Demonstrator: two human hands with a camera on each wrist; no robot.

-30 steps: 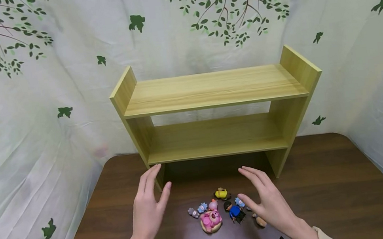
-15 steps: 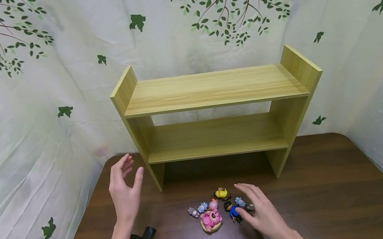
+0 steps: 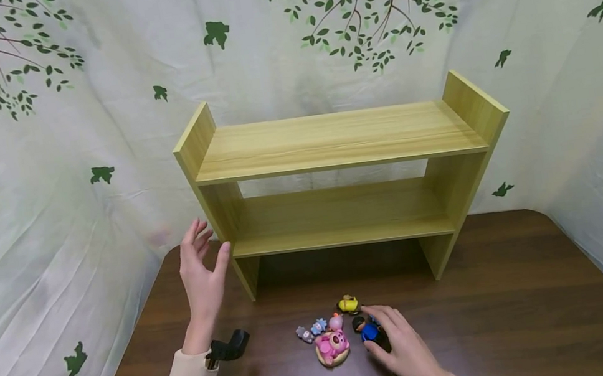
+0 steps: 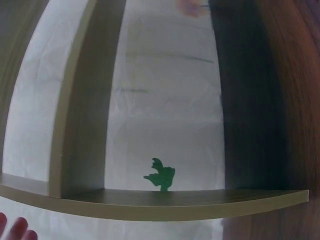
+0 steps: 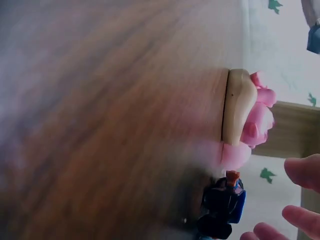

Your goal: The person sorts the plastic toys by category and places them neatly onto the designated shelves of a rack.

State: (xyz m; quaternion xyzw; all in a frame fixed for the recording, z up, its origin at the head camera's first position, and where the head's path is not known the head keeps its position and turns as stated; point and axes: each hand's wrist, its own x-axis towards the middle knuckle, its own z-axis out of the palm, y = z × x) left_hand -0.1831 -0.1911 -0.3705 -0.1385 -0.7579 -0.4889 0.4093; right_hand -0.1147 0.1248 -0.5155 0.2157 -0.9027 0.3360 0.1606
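Observation:
Toward the front of the table, my right hand (image 3: 406,351) hovers over a small figurine in blue and black (image 3: 368,330), thumb and fingers spread on either side of it. In the right wrist view the fingertips (image 5: 302,220) stand apart from that dark figurine (image 5: 222,205). Left of it lie a pink bear figurine (image 3: 332,347) on a cream base, a light pink one (image 3: 336,322), a light blue one (image 3: 318,326) and a grey one (image 3: 305,335). A yellow figurine (image 3: 348,304) lies behind. My left hand (image 3: 202,281) is raised, holding nothing, near the shelf's left side.
A light wooden two-tier shelf (image 3: 329,140) stands at the back of the brown table (image 3: 546,296), with nothing on its boards. A white cloth (image 3: 125,134) printed with leaves hangs behind and at the sides. The right hand hides small figurines beneath it.
My left hand has gone left and up, away from the figurines to the shelf's left side. The right hand has moved left and down over the blue and black figurine, covering the figurines beside it.

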